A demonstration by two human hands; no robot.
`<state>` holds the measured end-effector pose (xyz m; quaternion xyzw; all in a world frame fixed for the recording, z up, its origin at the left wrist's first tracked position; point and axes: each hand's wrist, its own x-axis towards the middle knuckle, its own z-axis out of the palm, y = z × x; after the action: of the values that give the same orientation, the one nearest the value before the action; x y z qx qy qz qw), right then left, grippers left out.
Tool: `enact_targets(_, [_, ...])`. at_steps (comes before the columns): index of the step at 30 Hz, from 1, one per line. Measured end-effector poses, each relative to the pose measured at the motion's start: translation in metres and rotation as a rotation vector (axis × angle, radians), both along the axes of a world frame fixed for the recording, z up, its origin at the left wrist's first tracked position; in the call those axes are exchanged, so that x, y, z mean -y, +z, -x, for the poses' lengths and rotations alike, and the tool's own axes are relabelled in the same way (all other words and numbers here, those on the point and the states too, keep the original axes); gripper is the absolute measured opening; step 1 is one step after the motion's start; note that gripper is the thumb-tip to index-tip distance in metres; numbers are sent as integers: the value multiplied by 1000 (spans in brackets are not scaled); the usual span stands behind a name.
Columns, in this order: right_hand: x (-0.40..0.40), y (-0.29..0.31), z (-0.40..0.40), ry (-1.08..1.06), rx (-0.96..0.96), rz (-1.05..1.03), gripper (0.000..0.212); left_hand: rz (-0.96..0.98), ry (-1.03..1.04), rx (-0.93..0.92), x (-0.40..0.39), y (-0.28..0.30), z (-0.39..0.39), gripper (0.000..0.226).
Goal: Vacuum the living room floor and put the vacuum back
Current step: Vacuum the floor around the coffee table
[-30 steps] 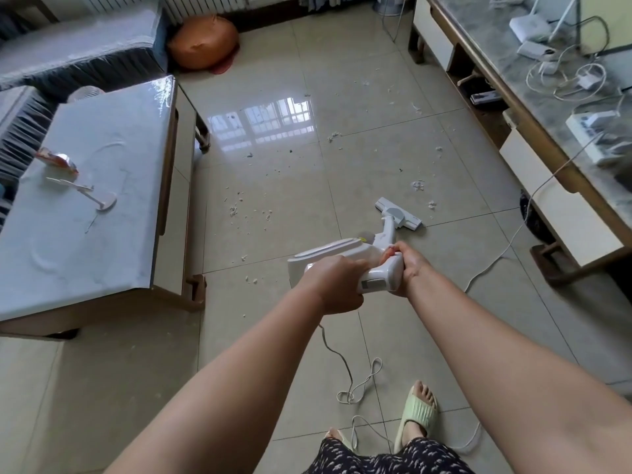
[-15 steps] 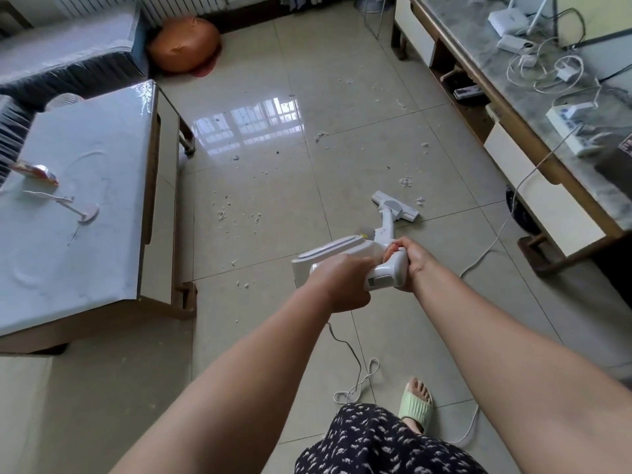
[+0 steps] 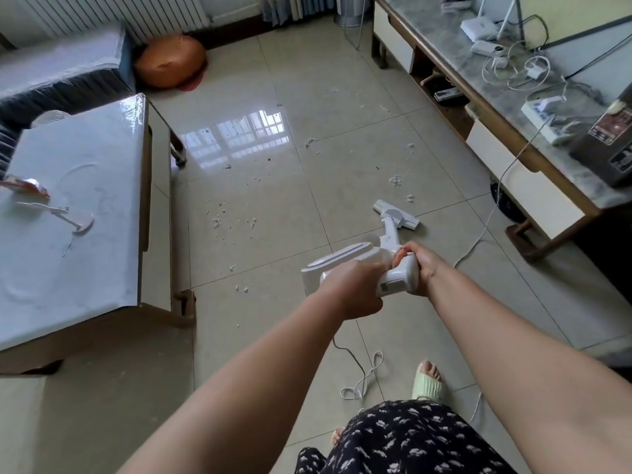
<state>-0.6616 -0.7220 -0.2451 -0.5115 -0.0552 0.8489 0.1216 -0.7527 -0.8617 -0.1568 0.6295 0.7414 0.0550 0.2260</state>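
Glossy beige tile floor [image 3: 342, 107] was littered with white scraps [image 3: 219, 222], thickest near the low coffee table [image 3: 85, 206] on the left; more bits lay just ahead of the vacuum head [image 3: 396, 215]. Orange cushion [image 3: 169, 61] sat by the radiator at the back. Long worktop [image 3: 513, 94] on the right carried a power strip [image 3: 547, 119], a tangle of cables and a router. White power cord [image 3: 492, 206] dropped from the strip to the floor, ran past the worktop's leg, then looped behind near a foot in a green slipper [image 3: 427, 384].

Vacuum [image 3: 359, 258] was mid-floor, nozzle flat on the tile, angled toward the worktop side. Left hand [image 3: 355, 289] was curled around the rear of the body, fingers hidden under it. Right hand [image 3: 420, 268] gripped the handle just beside it, fingers wrapped around the front. Both arms were stretched forward.
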Motion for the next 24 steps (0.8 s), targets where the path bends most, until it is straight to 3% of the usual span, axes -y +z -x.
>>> enact_targets(6, [-32,-3,-5,15,7,30,18,-24,66,53,-23,-7,-15,44])
enact_targets(24, [-214,-5,-36,92,32,17,16,33,135,37,-207,-13,-50,32])
